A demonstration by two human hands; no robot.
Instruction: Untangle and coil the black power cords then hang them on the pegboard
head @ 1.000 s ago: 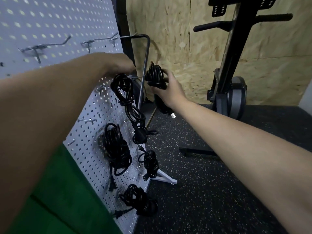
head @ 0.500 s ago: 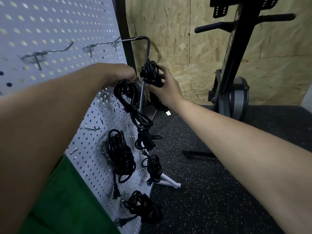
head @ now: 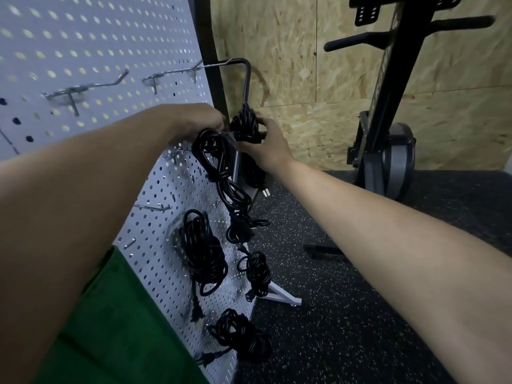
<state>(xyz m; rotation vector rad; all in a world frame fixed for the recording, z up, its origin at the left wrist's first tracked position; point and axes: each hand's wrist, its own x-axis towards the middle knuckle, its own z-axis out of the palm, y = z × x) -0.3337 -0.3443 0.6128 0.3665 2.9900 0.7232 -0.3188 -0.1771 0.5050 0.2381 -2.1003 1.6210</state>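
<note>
Your right hand (head: 267, 146) has its fingers and thumb wrapped round a coiled power cord (head: 245, 124). You hold it just past the right edge of the pegboard (head: 91, 37), against the upright leg of a black bent bar (head: 245, 79) that juts out from behind the board. The coil's tail hangs below your palm and ends in a pronged plug (head: 264, 193).

Your left hand (head: 198, 121) sits at that same edge, at the top of a long hanging cord (head: 221, 176). Its fingertips are hidden, so you cannot tell whether it grips anything.

Up and to the left, two bare hooks (head: 86, 87) stand out from the board with open panel around them. Lower down the board is crowded. A large bundle (head: 202, 250), a small bundle (head: 257, 273) at the edge and a bottom bundle (head: 241, 336) hang close together.

Right of the board's edge, the speckled rubber floor (head: 346, 314) lies open as far as a black exercise machine (head: 388, 162) against the chipboard wall (head: 291, 51). The board's white foot (head: 285, 297) pokes out onto the floor. A green surface (head: 116, 322) covers the lower left.

Faint lettering runs up the machine's post, too blurred to read.
</note>
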